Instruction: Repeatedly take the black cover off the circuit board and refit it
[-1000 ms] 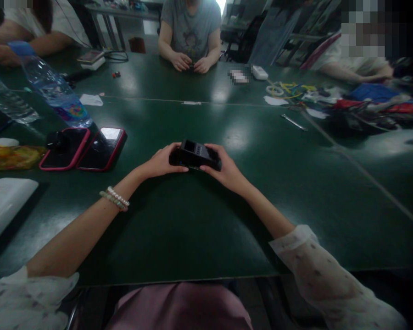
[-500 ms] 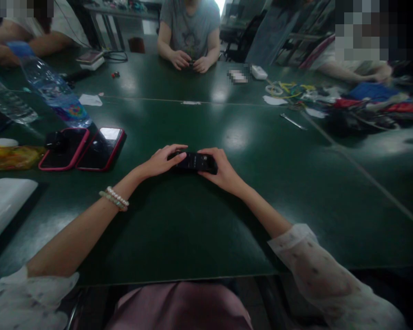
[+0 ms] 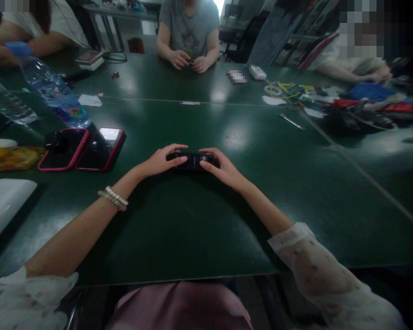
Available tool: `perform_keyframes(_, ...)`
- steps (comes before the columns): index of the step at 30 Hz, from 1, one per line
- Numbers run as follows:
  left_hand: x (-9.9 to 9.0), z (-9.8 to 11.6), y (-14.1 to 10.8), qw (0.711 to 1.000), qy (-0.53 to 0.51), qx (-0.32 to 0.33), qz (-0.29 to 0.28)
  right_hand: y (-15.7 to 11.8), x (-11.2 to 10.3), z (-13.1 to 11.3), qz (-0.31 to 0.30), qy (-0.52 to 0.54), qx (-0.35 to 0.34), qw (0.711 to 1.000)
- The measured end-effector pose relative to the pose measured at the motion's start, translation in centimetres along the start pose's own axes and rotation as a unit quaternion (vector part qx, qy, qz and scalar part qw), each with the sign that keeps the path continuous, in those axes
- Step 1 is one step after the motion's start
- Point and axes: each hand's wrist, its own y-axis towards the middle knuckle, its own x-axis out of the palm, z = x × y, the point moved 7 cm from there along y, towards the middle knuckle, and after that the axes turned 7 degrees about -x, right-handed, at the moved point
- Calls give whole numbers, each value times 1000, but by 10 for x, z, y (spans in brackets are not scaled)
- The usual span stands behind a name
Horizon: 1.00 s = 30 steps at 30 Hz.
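A black phone, turned sideways with small pale marks on its dark screen, is held low over the green table between my hands. My left hand grips its left end, thumb lying on the screen and fingers behind the far edge. At the other end my right hand has its thumb over the screen and its fingers along the far edge. Both palms hide the phone's ends. To the left of my left hand lie a phone in a red case and a second pink-rimmed one.
A tilted-looking water bottle stands at the left, near a yellow packet and a white case. A wrench and tangled cables lie on the right. People sit across the green table.
My right thumb has moved from the phone's near edge up onto its screen. My left hand and the phone have stayed almost in place.
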Motion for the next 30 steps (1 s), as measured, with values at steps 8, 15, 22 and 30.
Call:
perform_keyframes(8, 1, -1, 2, 999, -32, 3, -17, 1, 0, -3, 2, -3, -13, 1000)
perform_keyframes(15, 0, 1, 2, 999, -33, 12, -15, 3, -1, -7, 7, -7, -22, 1000)
perform_keyframes(22, -3, 1, 4, 1000, -17, -15, -13, 1, -7, -21, -2, -36, 11, 999)
perform_keyframes(30, -9, 10, 2, 1000, 9, -18, -7, 0, -12, -26, 7, -39, 24, 999)
